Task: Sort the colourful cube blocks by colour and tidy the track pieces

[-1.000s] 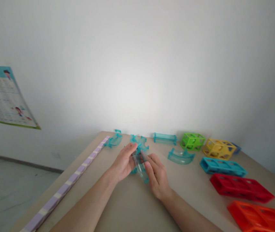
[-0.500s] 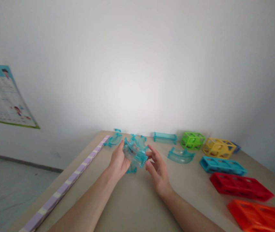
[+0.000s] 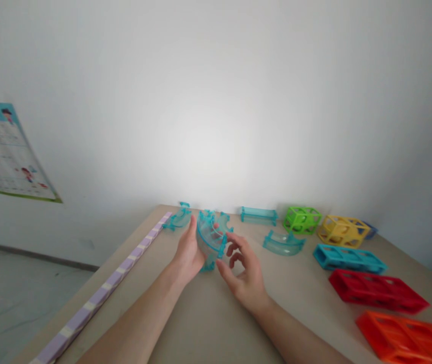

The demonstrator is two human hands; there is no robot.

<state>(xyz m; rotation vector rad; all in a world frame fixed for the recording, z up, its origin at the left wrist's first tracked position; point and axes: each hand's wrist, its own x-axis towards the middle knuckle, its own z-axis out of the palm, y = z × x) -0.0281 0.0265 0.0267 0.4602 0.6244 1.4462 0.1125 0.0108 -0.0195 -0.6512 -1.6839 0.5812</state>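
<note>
A translucent teal curved track piece (image 3: 210,235) is held above the table, its hollow side turned toward me. My left hand (image 3: 190,253) grips it from the left, with the thumb up along its side and the other fingers hidden behind it. At the piece's lower right end is my right hand (image 3: 244,275). Its thumb and index finger are at opposite edges of that end, while the other fingers curl loosely. Behind and below the held piece, more teal track pieces (image 3: 208,265) lie on the table, partly covered.
Another teal curve (image 3: 178,218) lies back left, near a purple-and-white strip (image 3: 106,286) along the table edge. A straight teal track (image 3: 259,216) and a curve (image 3: 284,244) lie right of centre. Green (image 3: 302,220), yellow (image 3: 343,230), blue (image 3: 348,259), red (image 3: 377,291) and orange (image 3: 409,336) frame blocks line the right.
The held curved track piece has been turned, so its hollow side now faces me more and its end points downward. My right hand has shifted slightly left with its end.
</note>
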